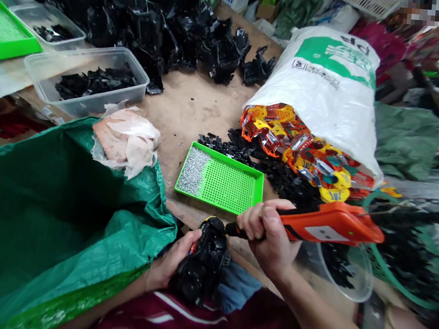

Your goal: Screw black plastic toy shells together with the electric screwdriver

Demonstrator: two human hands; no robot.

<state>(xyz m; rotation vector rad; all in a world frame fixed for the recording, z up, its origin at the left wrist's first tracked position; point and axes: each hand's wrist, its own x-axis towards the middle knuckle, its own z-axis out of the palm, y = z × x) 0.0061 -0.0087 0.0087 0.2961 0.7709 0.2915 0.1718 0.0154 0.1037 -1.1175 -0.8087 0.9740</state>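
Observation:
My left hand [172, 259] is shut around a black plastic moulded part [204, 264], held low over my lap. My right hand [267, 231] grips an orange electric screwdriver [331, 224], whose dark tip meets the top of the black part. Beyond the hands lies a bright green perforated tray [233, 186] with a heap of small silver screws [193, 170] at its left end. Loose black plastic parts [279, 177] lie just past the tray, next to a spill of orange and yellow plastic parts [296, 150] from a white sack.
A green woven sack [56, 207] gapes open at lower left, with crumpled paper [128, 142] on its rim. Clear plastic tubs [85, 80] of black parts and a large black heap [157, 33] stand at the back. A clear bowl [344, 270] sits at right.

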